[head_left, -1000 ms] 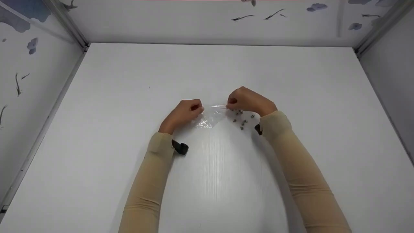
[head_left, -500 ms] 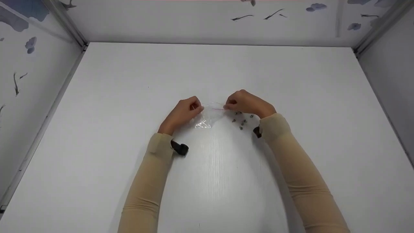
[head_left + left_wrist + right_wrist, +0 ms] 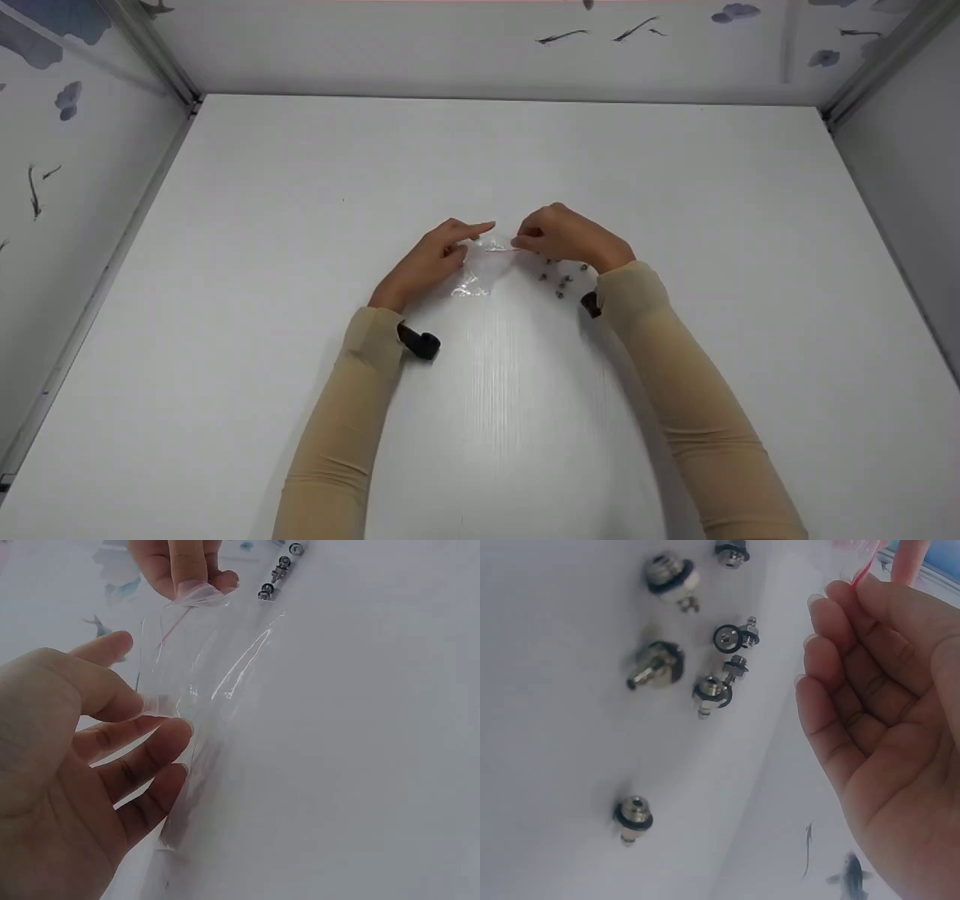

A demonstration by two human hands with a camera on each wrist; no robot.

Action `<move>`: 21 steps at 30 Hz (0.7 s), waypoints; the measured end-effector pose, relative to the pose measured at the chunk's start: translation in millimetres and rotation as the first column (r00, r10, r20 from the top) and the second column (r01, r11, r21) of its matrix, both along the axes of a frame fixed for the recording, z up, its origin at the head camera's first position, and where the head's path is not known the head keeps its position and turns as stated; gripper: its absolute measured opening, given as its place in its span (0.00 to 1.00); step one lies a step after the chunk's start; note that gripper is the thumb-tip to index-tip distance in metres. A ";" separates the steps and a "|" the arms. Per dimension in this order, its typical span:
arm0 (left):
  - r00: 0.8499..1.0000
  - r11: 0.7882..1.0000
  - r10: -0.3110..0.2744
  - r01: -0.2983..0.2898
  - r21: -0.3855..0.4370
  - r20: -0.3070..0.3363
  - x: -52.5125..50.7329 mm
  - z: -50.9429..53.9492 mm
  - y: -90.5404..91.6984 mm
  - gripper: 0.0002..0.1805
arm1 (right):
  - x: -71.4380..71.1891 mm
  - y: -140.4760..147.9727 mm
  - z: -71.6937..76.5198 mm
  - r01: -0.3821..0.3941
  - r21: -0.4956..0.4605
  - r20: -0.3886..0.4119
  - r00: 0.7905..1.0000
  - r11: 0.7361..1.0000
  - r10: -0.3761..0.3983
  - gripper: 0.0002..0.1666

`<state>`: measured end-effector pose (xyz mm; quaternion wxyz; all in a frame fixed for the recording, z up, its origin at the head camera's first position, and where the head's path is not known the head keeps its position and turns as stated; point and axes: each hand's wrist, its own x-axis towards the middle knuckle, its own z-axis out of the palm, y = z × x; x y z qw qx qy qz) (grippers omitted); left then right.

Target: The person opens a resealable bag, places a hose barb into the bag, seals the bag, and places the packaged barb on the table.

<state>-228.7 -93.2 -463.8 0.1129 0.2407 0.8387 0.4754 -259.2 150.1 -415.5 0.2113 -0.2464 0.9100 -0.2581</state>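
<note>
Between the two hands a clear plastic zip bag with a thin red line along its mouth is held up over the white table. My left hand pinches its left edge between thumb and a finger, with the index finger stretched out beyond. On the opposite side, my right hand pinches the bag near the red line with thumb and index finger. Just beneath and beside the right hand lie several small metal fittings with black rings, loose on the table. No contents can be made out in the bag.
The white table spreads around the arms. White panels with bluish patterns stand at the back and left, and a plain one on the right. A black wrist camera juts from the left cuff.
My left index finger has straightened out toward the right, away from the thumb. The right hand has shifted slightly left with the bag edge. The fittings lie as before.
</note>
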 end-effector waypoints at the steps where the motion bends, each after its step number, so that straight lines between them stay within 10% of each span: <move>1: 1.000 1.000 0.000 0.000 -0.002 -0.001 0.1 0.1 0.5 0.28 | -0.1 -0.3 0.3 -0.004 -0.003 -0.003 1.000 1.000 0.004 0.13; 21: 0.970 0.999 0.031 -0.040 0.032 0.243 5.5 -0.4 1.5 0.34 | 0.6 -7.0 -1.3 -0.018 -0.026 -0.019 1.000 1.000 0.017 0.13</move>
